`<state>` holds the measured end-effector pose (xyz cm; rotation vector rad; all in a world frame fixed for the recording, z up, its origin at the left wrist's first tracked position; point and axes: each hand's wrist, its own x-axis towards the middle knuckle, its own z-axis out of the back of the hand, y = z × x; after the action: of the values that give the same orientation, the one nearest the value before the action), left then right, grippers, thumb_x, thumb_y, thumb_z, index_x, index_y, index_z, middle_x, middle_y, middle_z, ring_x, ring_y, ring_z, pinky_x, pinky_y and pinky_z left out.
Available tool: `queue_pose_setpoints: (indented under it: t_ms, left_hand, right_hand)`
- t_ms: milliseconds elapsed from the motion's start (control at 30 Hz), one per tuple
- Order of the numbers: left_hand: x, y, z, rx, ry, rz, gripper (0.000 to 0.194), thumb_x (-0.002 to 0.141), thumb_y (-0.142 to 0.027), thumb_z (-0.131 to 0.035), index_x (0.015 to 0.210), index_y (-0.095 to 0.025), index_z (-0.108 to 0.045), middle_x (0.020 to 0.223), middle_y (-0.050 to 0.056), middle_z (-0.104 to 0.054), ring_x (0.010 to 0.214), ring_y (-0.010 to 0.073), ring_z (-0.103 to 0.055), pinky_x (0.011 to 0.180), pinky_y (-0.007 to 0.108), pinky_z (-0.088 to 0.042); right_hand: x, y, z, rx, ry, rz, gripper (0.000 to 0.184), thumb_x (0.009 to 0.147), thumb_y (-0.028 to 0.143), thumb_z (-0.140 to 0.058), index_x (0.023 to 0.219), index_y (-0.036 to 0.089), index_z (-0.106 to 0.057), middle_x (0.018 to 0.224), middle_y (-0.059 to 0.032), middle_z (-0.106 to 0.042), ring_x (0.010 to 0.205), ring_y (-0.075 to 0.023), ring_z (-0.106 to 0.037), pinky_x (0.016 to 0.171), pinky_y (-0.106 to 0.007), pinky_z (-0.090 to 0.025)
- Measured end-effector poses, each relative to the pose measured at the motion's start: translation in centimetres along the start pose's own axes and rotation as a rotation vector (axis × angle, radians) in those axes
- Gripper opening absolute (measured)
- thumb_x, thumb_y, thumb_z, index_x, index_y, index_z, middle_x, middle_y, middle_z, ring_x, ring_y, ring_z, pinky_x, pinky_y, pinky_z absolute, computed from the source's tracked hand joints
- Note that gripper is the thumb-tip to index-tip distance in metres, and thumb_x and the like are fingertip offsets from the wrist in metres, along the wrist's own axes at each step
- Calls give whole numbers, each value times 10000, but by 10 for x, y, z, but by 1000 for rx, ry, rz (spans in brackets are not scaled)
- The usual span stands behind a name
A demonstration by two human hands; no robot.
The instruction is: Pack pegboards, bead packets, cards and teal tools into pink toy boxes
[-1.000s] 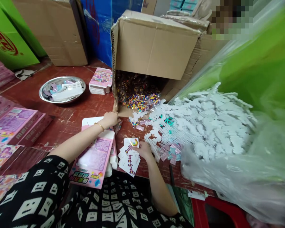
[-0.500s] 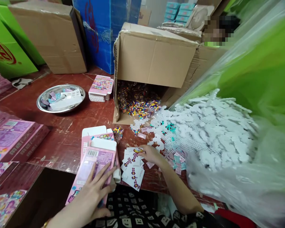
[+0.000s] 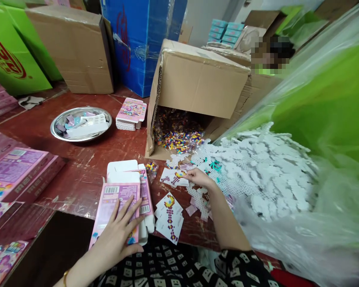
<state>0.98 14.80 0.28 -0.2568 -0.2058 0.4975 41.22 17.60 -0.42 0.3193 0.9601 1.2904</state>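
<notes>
Left hand (image 3: pixel 119 227) spread flat on pink box (image 3: pixel 106 205); barcode (image 3: pixel 111 189) near its top, print beside it too small to read. Right hand (image 3: pixel 199 177) pinches patterned card (image 3: pixel 172 180), beyond fanned cards (image 3: pixel 169 219) on red table (image 3: pixel 74 191). Pink stack (image 3: pixel 20 169): bold side lettering, unclear. Green box (image 3: pixel 32 69): red logo (image 3: pixel 6 57), cut off at left.

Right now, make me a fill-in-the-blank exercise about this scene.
1. The ____ hand lies spread on a pink box, while the other hand holds a printed card.
2. In the picture, the small box stack stands to the metal bowl's ____.
3. The tall box behind the brown carton is ____.

Missing words: left; right; blue.
</notes>
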Motion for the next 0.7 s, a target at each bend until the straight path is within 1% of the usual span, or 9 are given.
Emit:
queue_pose_setpoints:
  t_ms: [100, 200, 333, 400, 467, 500, 567, 633, 700]
  left_hand:
    - [0, 1, 0, -14, 6, 6, 817, 806, -591, -709, 1515, -314, -411, 1649, 119, -282, 1499, 441, -277, 1160, 743, -221]
    - [1, 0, 3, -35, 28, 15, 816, 810, -596, -702, 1515, -309, -409, 1651, 118, -279, 1510, 432, -253, 1167, 740, -207]
    - [3, -1, 8, -41, 65, 14, 787, 833, -577, -686, 1513, -291, -413, 1651, 133, -274, 1512, 434, -245, 1167, 741, -196]
    - [4, -1, 10, -39, 71, 7, 785, 842, -589, -669, 1517, -283, -408, 1652, 139, -270, 1513, 437, -240, 1168, 742, -189]
    - [4, 0, 10, -38, 70, 4, 778, 848, -594, -659, 1516, -283, -409, 1652, 135, -272, 1515, 431, -237, 1175, 733, -185]
    - [4, 0, 10, -37, 69, 3, 773, 849, -593, -658, 1515, -287, -411, 1651, 130, -276, 1516, 426, -238, 1180, 727, -181]
    - [4, 1, 9, -32, 60, 1, 768, 845, -588, -666, 1511, -297, -416, 1650, 116, -285, 1516, 418, -245, 1189, 720, -170]
    - [3, 1, 6, -16, 43, -4, 767, 841, -580, -675, 1509, -301, -420, 1651, 109, -286, 1516, 419, -243, 1188, 721, -173]
    - [3, 0, 4, 11, 20, -16, 780, 835, -569, -688, 1511, -289, -418, 1652, 117, -277, 1516, 429, -237, 1175, 726, -207]
  right_hand:
    - [10, 5, 2, 80, 94, 6, 455, 677, 596, -758, 588, 164, -648, 530, 45, -503, 558, -104, -423, 551, -233, -347]
    - [15, 6, -13, 170, 150, 2, 457, 612, 600, -794, 654, 155, -701, 588, 33, -587, 587, -108, -475, 566, -228, -384]
    - [5, -10, -26, 279, 83, -56, 470, 513, 572, -850, 586, 151, -656, 539, 44, -569, 541, -90, -444, 525, -219, -357]
    - [-4, -21, -25, 337, -11, -97, 479, 442, 537, -889, 566, 156, -626, 525, 44, -572, 522, -90, -449, 503, -221, -351]
    - [-7, -26, -20, 402, -145, -126, 480, 445, 524, -899, 591, 162, -619, 531, 36, -585, 514, -99, -473, 492, -229, -364]
    - [-4, -26, -17, 437, -228, -132, 470, 487, 529, -888, 619, 166, -620, 547, 29, -595, 522, -106, -496, 496, -233, -383]
    - [12, -20, -7, 511, -416, -119, 420, 650, 541, -818, 708, 171, -628, 649, -2, -648, 601, -127, -578, 550, -243, -459]
    - [41, -6, 5, 579, -603, -90, 347, 833, 511, -689, 826, 168, -638, 822, -47, -700, 755, -142, -654, 659, -254, -532]
    - [76, 10, 17, 638, -766, -51, 299, 934, 444, -601, 947, 149, -646, 982, -79, -704, 889, -155, -675, 761, -284, -565]
